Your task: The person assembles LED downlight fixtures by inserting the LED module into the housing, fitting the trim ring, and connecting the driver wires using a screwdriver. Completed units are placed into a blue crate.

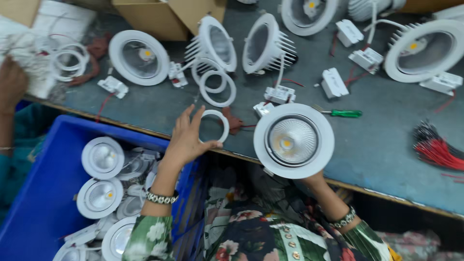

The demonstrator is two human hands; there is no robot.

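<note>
My left hand [186,137] grips a thin white ring [216,125] at the near edge of the grey table [377,145], thumb under it and fingers on its left side. Two more white rings [217,88] lie just beyond it. My right hand is hidden behind a round white downlight [293,140] that it holds up from below, lens facing me; only the wrist [328,198] with a bracelet shows.
Several white downlights [139,57] and small white driver boxes [333,83] lie across the table. A green screwdriver [344,113] lies right of centre, red and black wires [437,150] at the right edge. A blue bin [43,203] of downlights stands lower left. Another person's hand [10,82] is at far left.
</note>
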